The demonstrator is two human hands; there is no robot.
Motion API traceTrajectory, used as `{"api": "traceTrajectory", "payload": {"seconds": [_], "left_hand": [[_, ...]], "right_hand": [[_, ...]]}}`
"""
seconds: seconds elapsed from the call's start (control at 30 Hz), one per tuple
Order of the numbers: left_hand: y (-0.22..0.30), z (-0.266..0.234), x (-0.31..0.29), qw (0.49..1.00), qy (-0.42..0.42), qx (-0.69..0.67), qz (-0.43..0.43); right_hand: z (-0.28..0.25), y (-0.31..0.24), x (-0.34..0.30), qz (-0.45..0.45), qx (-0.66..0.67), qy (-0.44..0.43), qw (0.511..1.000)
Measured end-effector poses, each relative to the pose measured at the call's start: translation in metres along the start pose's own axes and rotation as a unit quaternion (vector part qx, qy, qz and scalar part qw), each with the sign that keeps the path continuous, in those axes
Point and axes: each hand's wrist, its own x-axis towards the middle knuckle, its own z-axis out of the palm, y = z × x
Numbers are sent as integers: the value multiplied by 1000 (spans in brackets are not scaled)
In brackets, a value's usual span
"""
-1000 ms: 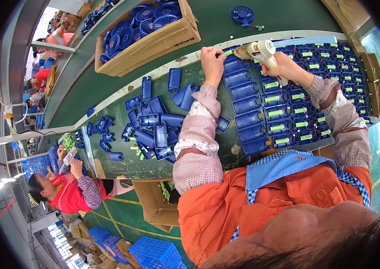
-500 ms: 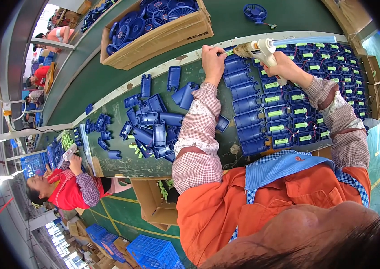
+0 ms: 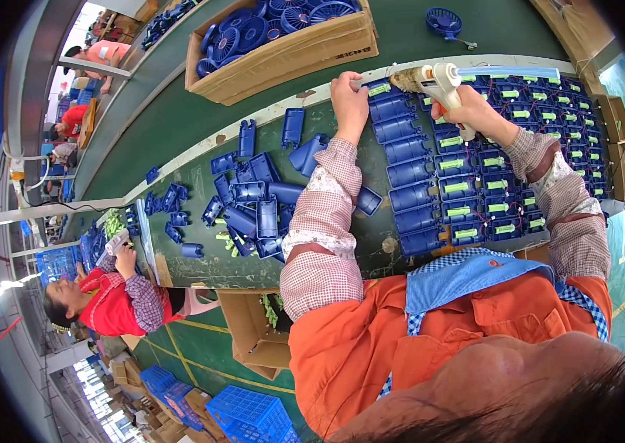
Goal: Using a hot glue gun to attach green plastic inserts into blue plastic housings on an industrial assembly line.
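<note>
My right hand (image 3: 473, 114) is wrapped round the handle of a white glue gun (image 3: 438, 83). A long translucent glue stick (image 3: 508, 73) runs out of its back. The browned nozzle points left, close to the top blue plastic shell (image 3: 386, 108) of a column. A light-green piece (image 3: 379, 90) lies at that shell, just right of my left hand (image 3: 349, 103). My left fingers are pinched together; what they hold, if anything, I cannot make out. Right of this column stand rows of blue shells with light-green pieces (image 3: 457, 211) and thin wires.
Loose blue shells (image 3: 266, 215) are heaped left of my left forearm. Beyond the pale ledge, a cardboard box (image 3: 283, 63) holds blue fan heads, and a single fan (image 3: 444, 23) lies on the green surface. A co-worker (image 3: 117, 295) sits at the left.
The view has shifted slightly, so the bench things sit a little further right. My left fingers have drawn back a little from the light-green piece, which shows more now.
</note>
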Motion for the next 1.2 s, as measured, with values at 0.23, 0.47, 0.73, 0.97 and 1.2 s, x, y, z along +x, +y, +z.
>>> {"api": "traceTrajectory", "payload": {"seconds": [0.23, 0.47, 0.73, 0.97, 1.2], "left_hand": [[12, -10, 4, 1000, -1, -26, -14], [26, -21, -14, 994, -36, -100, -7], [74, -63, -39, 981, -112, -156, -31], [89, -92, -75, 970, -152, -182, -46], [104, -108, -100, 959, -170, -227, -25]], "right_hand": [[2, -1, 8, -2, -22, -2, 1000], [1, 3, -1, -38, 15, 10, 999], [-9, -25, -33, -33, -9, 24, 999], [-31, -50, -89, -68, -19, 77, 995], [-144, -55, -234, 63, -354, 178, 916]]}}
